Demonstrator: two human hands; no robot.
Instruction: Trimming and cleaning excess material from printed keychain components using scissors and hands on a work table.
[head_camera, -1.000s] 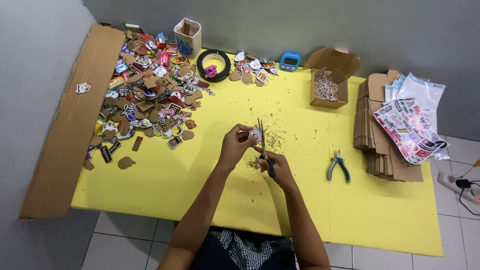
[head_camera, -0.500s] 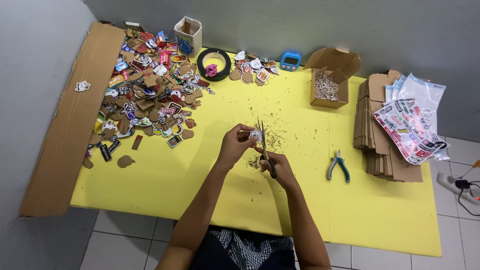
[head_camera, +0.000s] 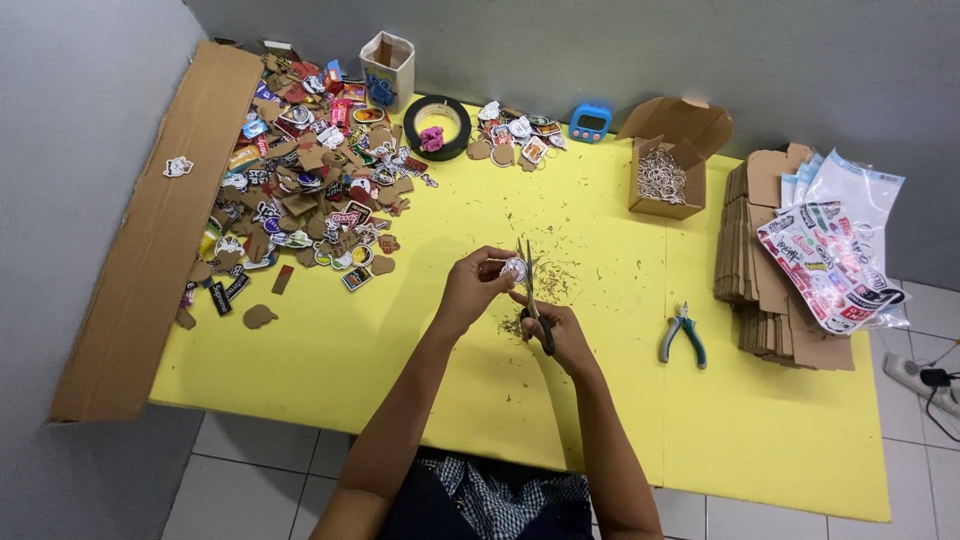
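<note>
At the counter's (head_camera: 420, 350) far left we see a heap of die-cut cardboard stickers (head_camera: 300, 200) in mixed colours; a small white carton (head_camera: 386, 68) and a black tape roll (head_camera: 438, 126) stand behind it. An open brown box of metal rings (head_camera: 662, 178) sits toward the right, with clear bags of printed stickers (head_camera: 835, 255) on a stack of flat cardboard blanks (head_camera: 765, 300). At centre, the left hand (head_camera: 472, 290) has its grip closed on a small round white sticker (head_camera: 513, 268); the right hand (head_camera: 560, 335) grips scissors (head_camera: 528, 290), blades at the sticker's edge. Green-handled pliers (head_camera: 682, 335) lie to the right.
</note>
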